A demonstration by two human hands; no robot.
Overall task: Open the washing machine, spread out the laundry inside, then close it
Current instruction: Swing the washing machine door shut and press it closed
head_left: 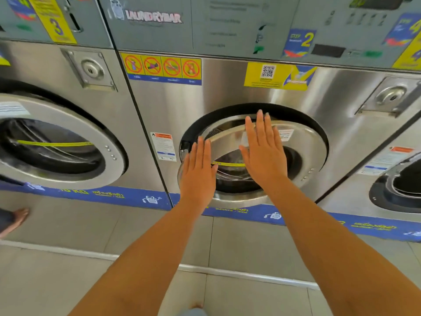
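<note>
A laundromat: pale grey floor tiles (68, 224) run up to a row of stainless-steel front-loading machines with grey control panels above and a blue band along the base. Three machines show: one at left (57, 137) marked 3, the middle washing machine (227, 92) marked 2, and a third (401, 179) cut off at the right edge. Each has a round door with a glass window. On the middle machine sit a strip of four red prohibition signs (161, 67), a yellow QR sticker (268, 75) and a small warning label (163, 146). A bare foot (17, 218) stands on the tiles at far left.

The middle machine's door (303, 153) is not quite shut, its left edge standing off the dark opening. Both hands lie flat against it, fingers straight and close together, gripping nothing: the left hand (197, 176) on the door's left rim, the right hand (264, 151) on the upper rim and glass. Dark laundry (230, 160) is dimly visible through the glass between the two hands.
</note>
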